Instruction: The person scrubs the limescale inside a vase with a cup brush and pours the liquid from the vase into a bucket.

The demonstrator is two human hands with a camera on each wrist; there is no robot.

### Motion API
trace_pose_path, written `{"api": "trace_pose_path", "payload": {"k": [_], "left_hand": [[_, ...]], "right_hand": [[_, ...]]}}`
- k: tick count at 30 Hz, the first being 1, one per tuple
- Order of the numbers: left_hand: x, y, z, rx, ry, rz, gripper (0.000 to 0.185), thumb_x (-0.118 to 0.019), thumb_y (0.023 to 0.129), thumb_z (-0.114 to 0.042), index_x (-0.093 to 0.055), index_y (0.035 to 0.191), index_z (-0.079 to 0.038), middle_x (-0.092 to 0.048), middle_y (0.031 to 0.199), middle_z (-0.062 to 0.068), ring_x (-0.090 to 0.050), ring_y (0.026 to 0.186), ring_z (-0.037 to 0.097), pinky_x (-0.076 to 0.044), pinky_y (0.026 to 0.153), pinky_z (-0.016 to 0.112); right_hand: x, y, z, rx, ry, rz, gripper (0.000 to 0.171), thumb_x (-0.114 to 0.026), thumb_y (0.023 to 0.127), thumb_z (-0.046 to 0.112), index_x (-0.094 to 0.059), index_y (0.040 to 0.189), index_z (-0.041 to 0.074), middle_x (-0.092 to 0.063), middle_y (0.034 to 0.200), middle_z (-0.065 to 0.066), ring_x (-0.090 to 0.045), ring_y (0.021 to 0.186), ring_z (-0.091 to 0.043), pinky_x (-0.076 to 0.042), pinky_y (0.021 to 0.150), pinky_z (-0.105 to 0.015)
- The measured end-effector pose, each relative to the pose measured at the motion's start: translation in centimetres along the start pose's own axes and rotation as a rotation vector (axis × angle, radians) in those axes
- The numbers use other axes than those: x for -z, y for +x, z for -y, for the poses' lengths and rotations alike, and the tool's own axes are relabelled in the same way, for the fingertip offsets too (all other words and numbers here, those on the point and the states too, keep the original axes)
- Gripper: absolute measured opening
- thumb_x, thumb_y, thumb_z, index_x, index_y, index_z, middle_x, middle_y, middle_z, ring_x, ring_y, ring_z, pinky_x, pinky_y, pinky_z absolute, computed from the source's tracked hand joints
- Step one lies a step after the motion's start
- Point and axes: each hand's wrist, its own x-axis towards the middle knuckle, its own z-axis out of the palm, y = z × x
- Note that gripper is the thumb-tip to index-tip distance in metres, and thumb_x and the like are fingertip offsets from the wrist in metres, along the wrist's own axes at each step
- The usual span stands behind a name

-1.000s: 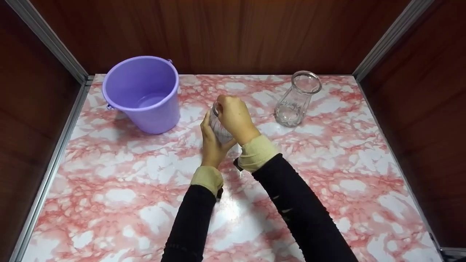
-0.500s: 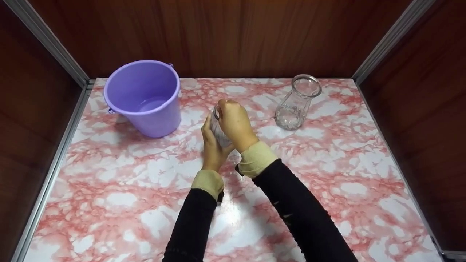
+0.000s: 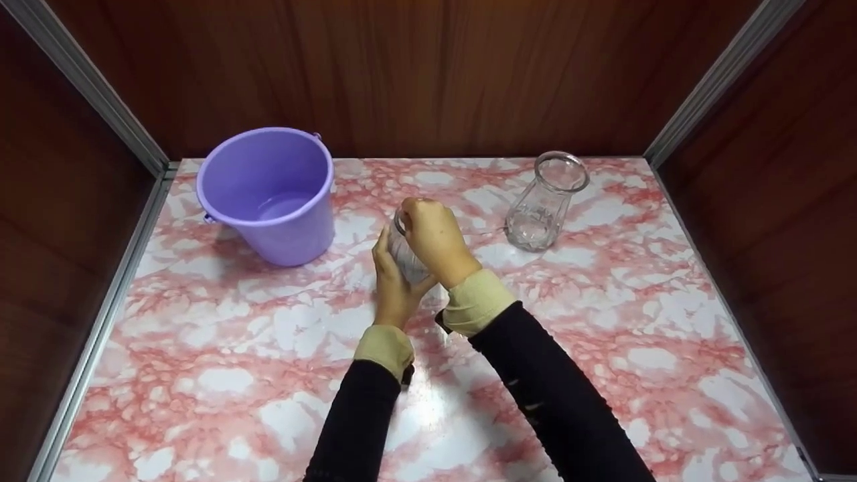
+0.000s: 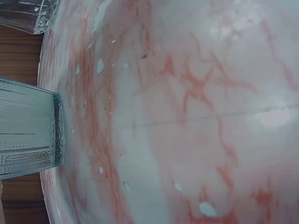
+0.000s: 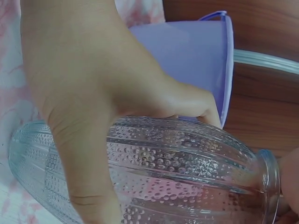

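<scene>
A clear glass vase (image 3: 406, 251), ribbed and dotted, is tilted at the middle of the table in the head view. My left hand (image 3: 395, 281) grips its body, thumb on one side and fingers on the other. The vase (image 5: 177, 172) is seen closely in the right wrist view, with the left hand (image 5: 88, 98) round it. My right hand (image 3: 436, 237) is bent over the vase's mouth, fingers at the rim and partly inside; whether they pinch something there is hidden. The vase's lower end (image 4: 32, 130) appears in the left wrist view.
A purple bucket (image 3: 294, 237) stands at the back left. Another clear glass vase (image 3: 535, 214) stands upright at the back right. Wooden panels (image 3: 428, 80) with metal edging close in the red-and-white marbled table (image 3: 221, 381). Small drops or wet spots lie on it near the hands.
The whole head view has shifted, so everything sits lower in the frame. Both hands stay at the vase in almost the same pose.
</scene>
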Motion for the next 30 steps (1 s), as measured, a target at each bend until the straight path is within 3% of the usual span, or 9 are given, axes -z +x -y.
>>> {"api": "trace_pose_path", "payload": {"k": [7, 22, 30], "left_hand": [[0.02, -0.59, 0.03, 0.028, 0.016, 0.018, 0.114, -0.092, 0.070, -0.014, -0.016, 0.153, -0.001, -0.028, 0.151, 0.029, -0.035, 0.142, 0.041, -0.029, 0.121, 0.045], [0.35, -0.12, -0.14, 0.046, 0.006, 0.037, 0.112, -0.091, 0.073, -0.019, -0.014, 0.154, -0.002, -0.028, 0.151, 0.027, -0.032, 0.144, 0.039, -0.029, 0.121, 0.048], [0.27, -0.02, -0.10, 0.034, 0.014, 0.022, 0.112, -0.092, 0.073, -0.019, -0.016, 0.154, -0.001, -0.031, 0.148, 0.027, -0.035, 0.142, 0.039, -0.031, 0.120, 0.047]], "right_hand": [[-0.50, -0.53, -0.26, 0.022, -0.035, -0.024, 0.014, -0.059, 0.098, 0.001, -0.062, 0.086, -0.004, -0.070, 0.081, -0.020, -0.071, 0.080, -0.041, -0.058, 0.069, -0.049], [0.24, 0.07, -0.47, 0.029, 0.008, 0.053, 0.008, -0.059, 0.096, -0.003, -0.062, 0.089, -0.006, -0.071, 0.086, -0.021, -0.071, 0.083, -0.039, -0.058, 0.072, -0.048], [0.40, 0.16, -0.44, 0.025, 0.012, 0.049, 0.006, -0.059, 0.094, -0.003, -0.062, 0.089, -0.005, -0.071, 0.085, -0.021, -0.071, 0.083, -0.040, -0.057, 0.073, -0.050]]}}
